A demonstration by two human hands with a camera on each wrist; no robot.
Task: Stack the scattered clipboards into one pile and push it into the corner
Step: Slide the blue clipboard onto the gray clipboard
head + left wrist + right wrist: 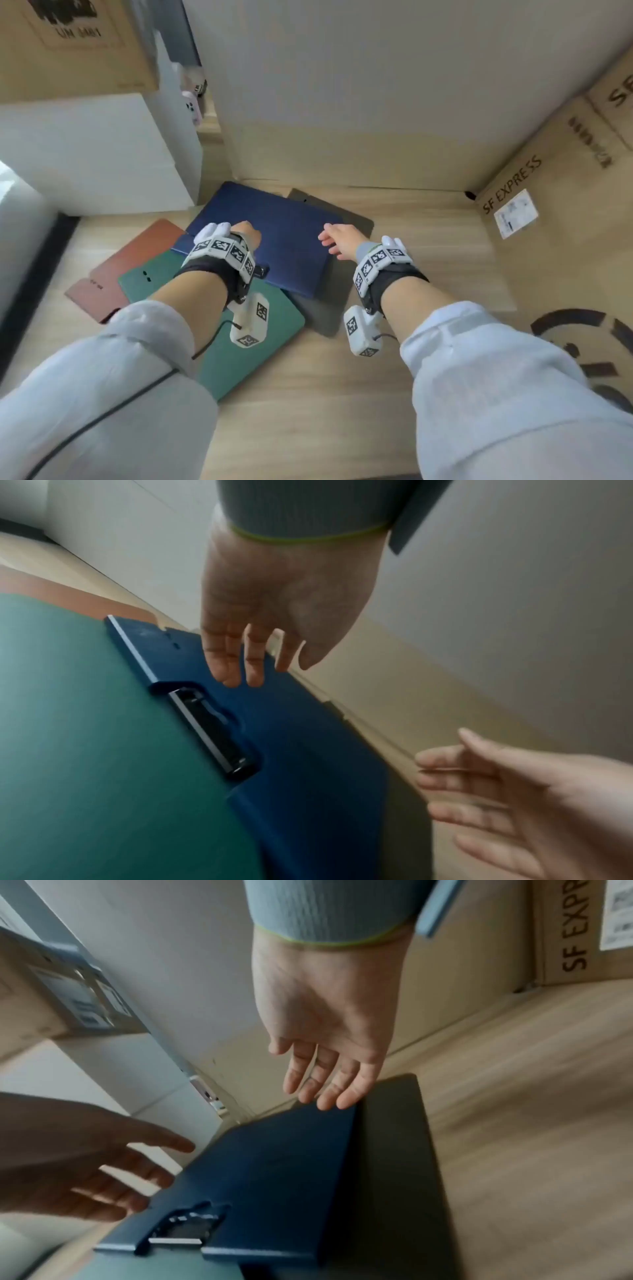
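Four clipboards lie overlapping on the wood floor [342, 394], near its far left corner. From the left: a red board [113, 274] lies lowest, a green board [222, 356] overlaps it, a blue board [284, 240] lies on the green one, and a grey board [325, 308] shows from under the blue one's right side. The left hand [245, 233] is over the blue board's left part; the head view hides its fingers behind the wrist rig, but the left wrist view shows them straight and slightly apart, holding nothing, with touch unclear. That view also shows the blue board's black clip [212, 731] at the edge over the green board. The right hand [337, 238] is over the blue board's right edge, fingers straight and loosely together, empty. A cardboard box [548, 205] stands along the floor's right edge; only the right wrist view shows the labelled box [68, 999] at left.
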